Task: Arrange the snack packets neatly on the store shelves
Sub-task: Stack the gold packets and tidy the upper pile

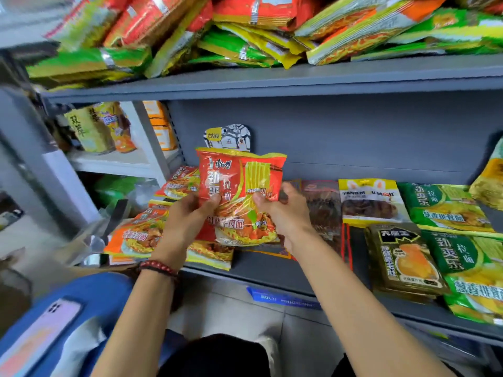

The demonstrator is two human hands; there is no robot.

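I hold the red plastic noodle packet (239, 186) upright over the lower grey metal shelf (272, 270). My left hand (187, 219) and my right hand (283, 213) are both clamped on its lower half, thumbs on the front. Under it and to the left lie orange noodle packets (141, 235), partly covered by my left hand. Behind it a black-and-white pouch (228, 137) leans against the back wall. Just to the right lie a dark brown packet (324, 208), a yellow-topped pouch (370, 202), an olive packet (402, 262) and green noodle packets (446, 205). On the upper shelf is a loose pile of mixed packets (245, 36).
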